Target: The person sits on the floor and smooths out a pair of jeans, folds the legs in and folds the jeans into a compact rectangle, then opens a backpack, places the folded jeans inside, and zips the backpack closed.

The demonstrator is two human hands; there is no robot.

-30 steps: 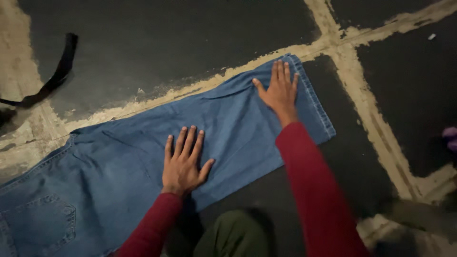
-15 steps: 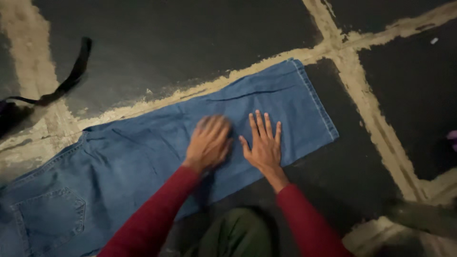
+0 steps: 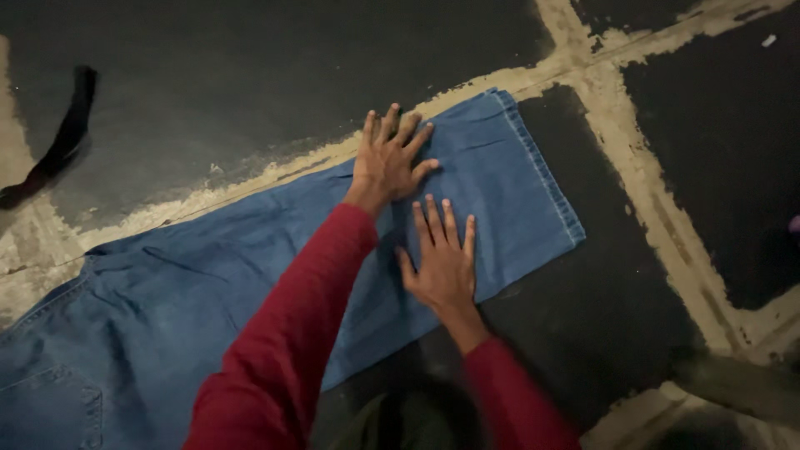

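jeans [image 3: 250,283] on floor [image 3: 250,92], both hands on jeans, strap [image 3: 62,142] far left

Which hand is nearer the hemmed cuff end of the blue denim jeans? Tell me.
Right, narrowly. The right hand lies flat on the blue denim jeans at the leg's near edge; the left hand presses at the far edge, slightly farther from the cuff.

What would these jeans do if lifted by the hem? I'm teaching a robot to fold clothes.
The blue jeans would probably droop: they lie flat with soft wrinkles under the left hand and right hand. Denim likely feels heavy for cloth. Pushed, they would probably bunch rather than slide on the rough floor.
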